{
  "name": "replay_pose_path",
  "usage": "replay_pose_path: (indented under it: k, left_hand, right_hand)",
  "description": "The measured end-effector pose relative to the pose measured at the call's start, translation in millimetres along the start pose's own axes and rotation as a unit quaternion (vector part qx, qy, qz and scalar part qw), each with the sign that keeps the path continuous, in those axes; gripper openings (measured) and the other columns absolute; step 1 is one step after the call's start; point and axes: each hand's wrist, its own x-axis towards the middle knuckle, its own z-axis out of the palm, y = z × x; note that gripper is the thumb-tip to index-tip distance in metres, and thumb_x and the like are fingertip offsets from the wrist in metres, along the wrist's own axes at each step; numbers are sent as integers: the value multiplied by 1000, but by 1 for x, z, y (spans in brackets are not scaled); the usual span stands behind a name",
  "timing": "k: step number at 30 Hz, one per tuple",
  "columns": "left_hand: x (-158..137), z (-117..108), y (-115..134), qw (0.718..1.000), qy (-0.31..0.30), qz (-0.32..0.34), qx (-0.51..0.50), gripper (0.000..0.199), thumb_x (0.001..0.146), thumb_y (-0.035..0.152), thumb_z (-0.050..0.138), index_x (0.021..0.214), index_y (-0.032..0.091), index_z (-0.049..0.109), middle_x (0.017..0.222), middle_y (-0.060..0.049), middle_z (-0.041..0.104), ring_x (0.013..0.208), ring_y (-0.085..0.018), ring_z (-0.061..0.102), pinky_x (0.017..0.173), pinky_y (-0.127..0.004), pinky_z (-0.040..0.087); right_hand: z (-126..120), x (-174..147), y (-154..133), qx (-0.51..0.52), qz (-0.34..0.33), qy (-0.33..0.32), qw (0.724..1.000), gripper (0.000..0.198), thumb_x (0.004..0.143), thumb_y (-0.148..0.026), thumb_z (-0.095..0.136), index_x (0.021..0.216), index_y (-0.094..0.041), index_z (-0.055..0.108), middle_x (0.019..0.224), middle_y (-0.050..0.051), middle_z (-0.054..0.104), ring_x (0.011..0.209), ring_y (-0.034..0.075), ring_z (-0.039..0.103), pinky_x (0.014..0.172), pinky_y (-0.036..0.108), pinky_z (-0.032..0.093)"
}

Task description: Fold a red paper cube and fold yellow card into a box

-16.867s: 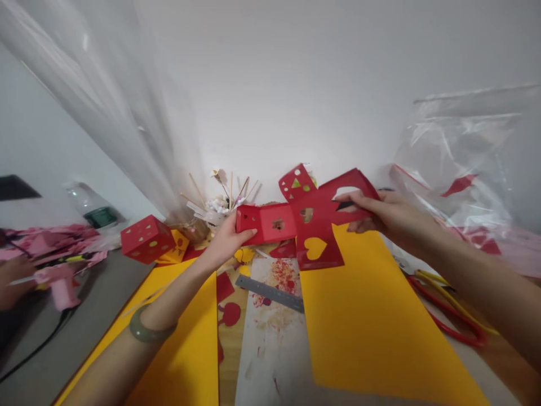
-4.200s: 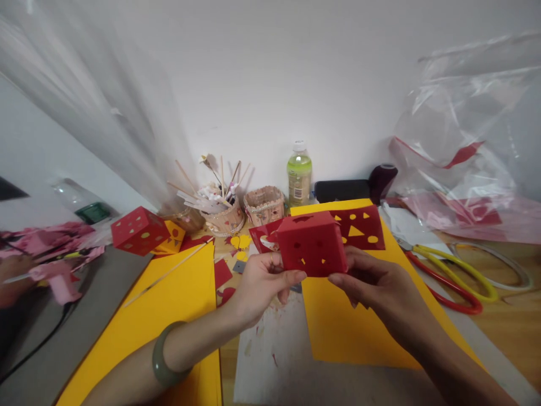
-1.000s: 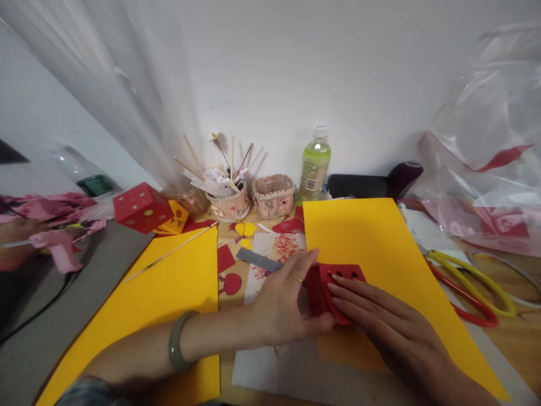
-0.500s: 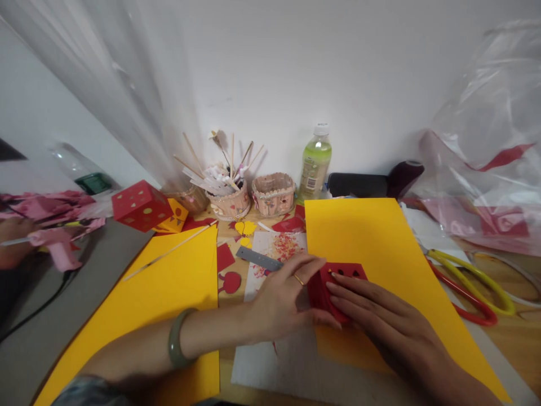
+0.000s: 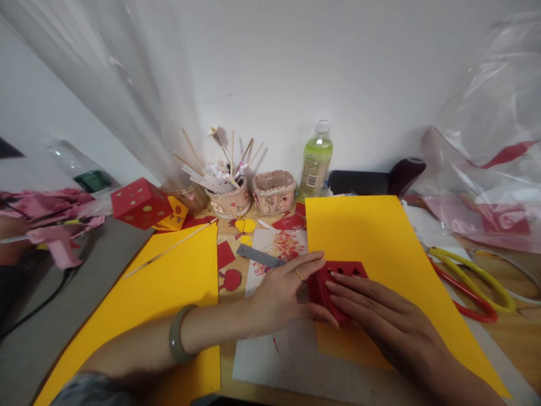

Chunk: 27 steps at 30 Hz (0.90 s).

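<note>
A small red paper box (image 5: 346, 268) with cut-out shapes in its top sits on the yellow sheet at right. My left hand (image 5: 285, 293), a ring on one finger, grips the box's left side between thumb and fingers. Lying across the top and right of the box, my right hand (image 5: 389, 316) has its fingers stretched out flat; its thumb is hidden. A grey metal ruler (image 5: 258, 256) lies just beyond my left hand, partly over a white sheet (image 5: 274, 361) with red and orange specks.
Yellow sheets (image 5: 169, 282) lie on both sides. Behind stand a red cube (image 5: 141, 204), decorated baskets (image 5: 274, 194) and a green drink bottle (image 5: 316, 160). Yellow- and red-handled scissors (image 5: 477, 276) rest at right. At far left, another person's hand (image 5: 12, 239) is beside a pink glue gun (image 5: 57, 245).
Almost nothing differs. Both hands keep their places on the red box, and the view has shifted very slightly.
</note>
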Motion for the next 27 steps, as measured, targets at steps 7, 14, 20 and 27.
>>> replay_pose_path:
  k: [7,14,20,27]
  left_hand:
    - [4,-2,8,993,30,-69,-92,37,91,45,47,115,19,58,125,-12,59,120,-21,52,103,-44,41]
    - [4,5,15,949,35,-143,-278,25,83,27,61,103,19,48,130,-14,52,120,-21,52,100,-41,43]
    - [2,2,19,960,-21,-102,-258,61,70,21,71,122,22,39,130,-12,50,124,-25,47,103,-45,38]
    - [1,2,20,963,-26,-129,-236,62,69,20,70,122,21,38,136,-14,43,128,-26,42,107,-48,33]
  right_hand:
    - [-1,2,-2,13,6,12,1000,49,94,-12,38,141,-23,35,122,4,62,122,14,49,97,28,48]
    - [0,0,-1,12,-3,5,1000,51,92,-9,40,141,-21,35,127,7,58,125,16,46,97,30,48]
    - [1,-2,1,3,3,1,1000,52,92,-10,41,142,-22,34,126,6,59,124,17,46,98,33,48]
    - [-3,4,-1,-22,-19,4,1000,52,92,-8,40,142,-18,32,124,7,60,126,16,44,98,32,47]
